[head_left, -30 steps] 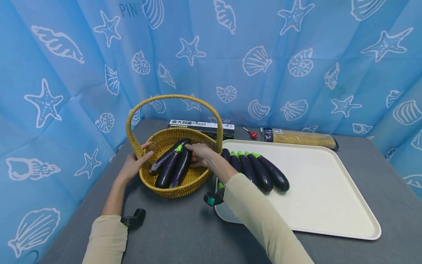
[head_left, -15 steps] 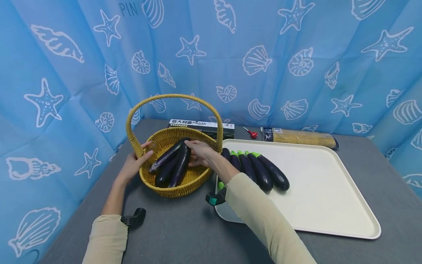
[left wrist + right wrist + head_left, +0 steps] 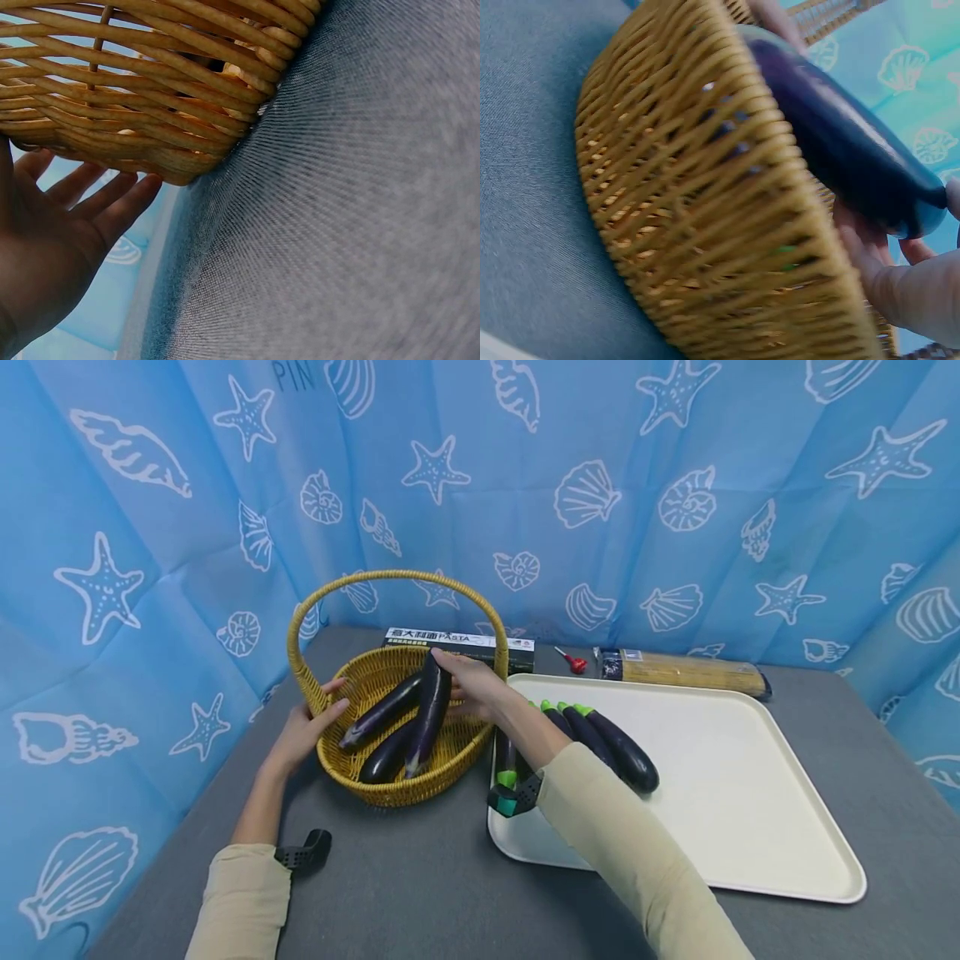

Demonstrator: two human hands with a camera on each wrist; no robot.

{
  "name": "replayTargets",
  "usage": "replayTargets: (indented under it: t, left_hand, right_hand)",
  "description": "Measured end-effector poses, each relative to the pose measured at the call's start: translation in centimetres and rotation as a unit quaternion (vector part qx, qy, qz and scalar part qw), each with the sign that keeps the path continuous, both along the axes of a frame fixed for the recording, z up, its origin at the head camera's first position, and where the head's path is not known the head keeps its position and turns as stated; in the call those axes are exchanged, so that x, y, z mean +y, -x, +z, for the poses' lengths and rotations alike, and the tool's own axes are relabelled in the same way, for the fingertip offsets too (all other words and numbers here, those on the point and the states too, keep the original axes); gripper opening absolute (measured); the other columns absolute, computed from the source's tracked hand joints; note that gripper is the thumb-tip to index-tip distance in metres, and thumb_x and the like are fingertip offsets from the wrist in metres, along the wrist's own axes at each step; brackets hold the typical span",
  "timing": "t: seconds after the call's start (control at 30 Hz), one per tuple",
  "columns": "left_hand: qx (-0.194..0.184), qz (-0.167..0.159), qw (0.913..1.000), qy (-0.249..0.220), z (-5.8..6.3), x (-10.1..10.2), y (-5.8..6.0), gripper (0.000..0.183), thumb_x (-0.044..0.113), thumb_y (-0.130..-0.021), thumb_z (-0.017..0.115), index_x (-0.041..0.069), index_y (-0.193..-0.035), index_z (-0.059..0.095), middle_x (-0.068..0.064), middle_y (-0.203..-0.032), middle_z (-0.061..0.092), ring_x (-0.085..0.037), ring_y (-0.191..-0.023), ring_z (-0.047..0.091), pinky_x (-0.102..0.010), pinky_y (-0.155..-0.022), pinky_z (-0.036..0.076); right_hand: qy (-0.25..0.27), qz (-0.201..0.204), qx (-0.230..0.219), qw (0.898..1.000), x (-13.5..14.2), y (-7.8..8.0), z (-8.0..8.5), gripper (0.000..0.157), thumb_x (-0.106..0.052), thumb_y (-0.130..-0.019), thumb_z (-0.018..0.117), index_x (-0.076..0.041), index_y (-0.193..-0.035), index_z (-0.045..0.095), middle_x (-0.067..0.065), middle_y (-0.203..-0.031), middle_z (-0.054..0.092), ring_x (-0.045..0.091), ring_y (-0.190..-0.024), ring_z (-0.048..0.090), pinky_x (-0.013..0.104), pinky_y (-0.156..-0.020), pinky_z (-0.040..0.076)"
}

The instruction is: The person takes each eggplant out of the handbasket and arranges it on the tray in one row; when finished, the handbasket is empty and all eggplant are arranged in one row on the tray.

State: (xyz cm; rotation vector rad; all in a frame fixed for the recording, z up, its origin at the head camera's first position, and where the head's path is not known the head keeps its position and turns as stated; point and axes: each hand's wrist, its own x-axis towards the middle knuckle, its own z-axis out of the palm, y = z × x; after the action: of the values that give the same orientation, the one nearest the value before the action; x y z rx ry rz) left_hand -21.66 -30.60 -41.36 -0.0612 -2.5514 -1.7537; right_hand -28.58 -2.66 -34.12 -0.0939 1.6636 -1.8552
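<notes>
A yellow wicker basket (image 3: 405, 795) with a tall arched handle stands on the grey table. At its left side, my left hand (image 3: 300, 733) holds the rim by the handle's foot, thumb above and fingers along the outer weave, as the left wrist view shows. My right hand (image 3: 476, 685) grips the far end of a dark purple eggplant (image 3: 431, 710), which tilts up over the basket. Two more eggplants lie inside, one eggplant (image 3: 386, 710) to the left and another eggplant (image 3: 386, 757) partly covered by the held one.
Right of the basket lies a cream tray (image 3: 735, 777); several green-capped eggplants (image 3: 618, 747) rest on its left part, some hidden by my right arm. Behind are a pasta box (image 3: 457, 643), a red lollipop (image 3: 576, 664) and a wrapped bundle of sticks (image 3: 686, 672).
My right hand has raised the eggplant's far end and shifted it slightly right, away from the other two. A green cap seen earlier in the basket is now out of sight. The left hand stays put.
</notes>
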Motion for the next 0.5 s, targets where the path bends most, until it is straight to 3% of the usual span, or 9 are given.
replayTargets:
  t: [0.17,0.37,0.5]
  left_hand:
    - [0.001,0.0,1.0,0.0,0.1,0.0,-0.1,0.065,0.041,-0.097,0.052,0.012,-0.151,0.03,-0.028,-0.145,0.031,-0.044,-0.126,0.038,-0.059,-0.101,0.032]
    - [-0.002,0.002,1.0,-0.001,0.2,0.2,-0.1,0.065,0.041,-0.097,0.053,0.012,-0.151,0.03,-0.027,-0.145,0.031,-0.043,-0.127,0.038,-0.058,-0.101,0.033]
    - [0.001,0.003,1.0,-0.002,0.3,0.3,-0.2,0.064,0.039,-0.098,0.052,0.012,-0.151,0.029,-0.027,-0.146,0.03,-0.043,-0.127,0.038,-0.058,-0.101,0.032]
  right_hand:
    - [-0.005,-0.002,0.014,1.0,0.8,-0.1,1.1,0.049,-0.04,-0.098,0.053,-0.012,-0.137,0.043,0.013,-0.11,0.053,0.027,-0.097,0.058,0.051,-0.09,0.045]
    - [0.023,-0.014,0.012,1.0,1.2,-0.8,2.1,0.046,-0.039,-0.097,0.055,-0.013,-0.133,0.046,0.009,-0.101,0.054,0.021,-0.084,0.06,0.049,-0.085,0.049]
    - [0.03,0.021,0.028,0.999,1.8,-1.4,2.8,0.047,-0.039,-0.098,0.053,-0.01,-0.134,0.044,0.005,-0.088,0.054,0.019,-0.076,0.057,0.047,-0.083,0.048]
